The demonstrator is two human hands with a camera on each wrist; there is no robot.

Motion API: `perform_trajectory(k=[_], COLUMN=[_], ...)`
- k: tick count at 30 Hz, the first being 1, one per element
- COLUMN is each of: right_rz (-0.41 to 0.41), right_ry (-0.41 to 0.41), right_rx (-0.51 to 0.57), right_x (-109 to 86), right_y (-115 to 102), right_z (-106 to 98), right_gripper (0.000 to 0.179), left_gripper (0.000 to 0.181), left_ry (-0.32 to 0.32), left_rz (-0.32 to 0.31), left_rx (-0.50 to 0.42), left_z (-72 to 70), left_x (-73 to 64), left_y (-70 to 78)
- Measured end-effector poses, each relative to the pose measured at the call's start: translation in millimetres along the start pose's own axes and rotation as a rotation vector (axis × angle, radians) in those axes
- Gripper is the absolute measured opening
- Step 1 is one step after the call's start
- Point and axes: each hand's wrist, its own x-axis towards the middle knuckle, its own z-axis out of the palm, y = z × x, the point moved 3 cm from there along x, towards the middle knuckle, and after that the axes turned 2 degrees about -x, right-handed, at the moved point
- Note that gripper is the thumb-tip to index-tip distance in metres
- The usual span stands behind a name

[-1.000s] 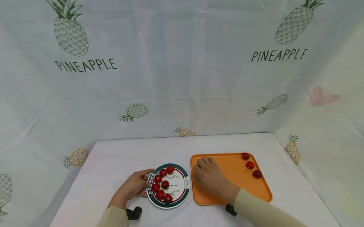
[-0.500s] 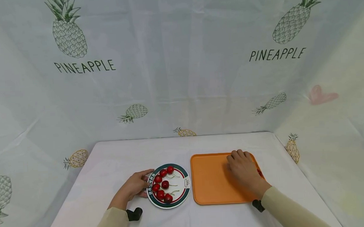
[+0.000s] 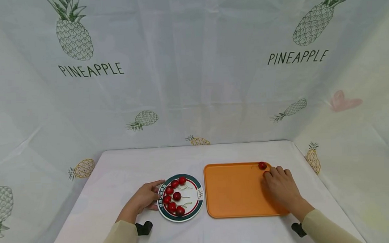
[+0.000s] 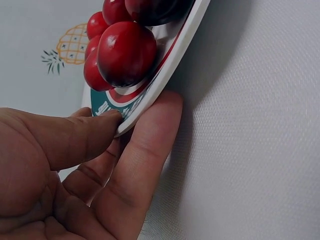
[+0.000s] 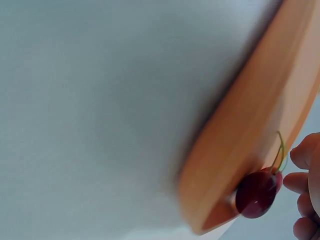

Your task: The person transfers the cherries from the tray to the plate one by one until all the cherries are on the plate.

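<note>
1. At the right end of the orange tray [image 3: 230, 192], the right hand [image 3: 282, 186] bends its fingers over the rim; the step in hand seems to be reaching for cherries.
2. By those fingertips shows a red cherry [image 3: 266, 173], partly hidden. The right wrist view shows a gap between the visible fingers and the dark cherry [image 5: 255, 194], but whether anything is pinched out of sight I cannot tell.
3. On the table [image 3: 134, 160], the left hand [image 3: 145, 196] pinches the near-left edge of the plate [image 3: 195, 213], thumb over the rim and a finger beneath.
4. The next move probably calls for a light fingertip pinch on one cherry or its stem, without knocking its neighbour, while the left hand steadies the plate.
5. Seven glossy cherries [image 3: 176, 196] lie on the plate, bright red to deep red, several with thin green stems. Another cherry [image 3: 262, 165] sits in the tray's far-right corner.
</note>
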Motion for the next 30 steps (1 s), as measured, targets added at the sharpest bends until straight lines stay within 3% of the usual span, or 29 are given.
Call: perform_trajectory(k=[12,16,22,30], right_rz=[0.030,0.044,0.157,0.228], right_ry=[-0.100,-0.099,-0.061,-0.165], right_rx=[-0.030,-0.024,0.006,0.001], right_x=[-0.4,1.1,6.6,10.5], right_y=[-2,-5,-4,-3], right_z=[10,11,12,16], right_gripper=[0.024,0.024,0.035,0.035], left_gripper=[0.063,0.064,0.063,0.063], left_ry=[0.003,0.004,0.005,0.011], left_rz=[0.014,0.012,0.006,0.007], left_rx=[0.013,0.008,0.003,0.002], left_z=[-0.1,0.5,1.1,1.5], left_x=[-3.6,-2.8,-1.6,-2.9], left_y=[3.2,2.6,1.7,1.5])
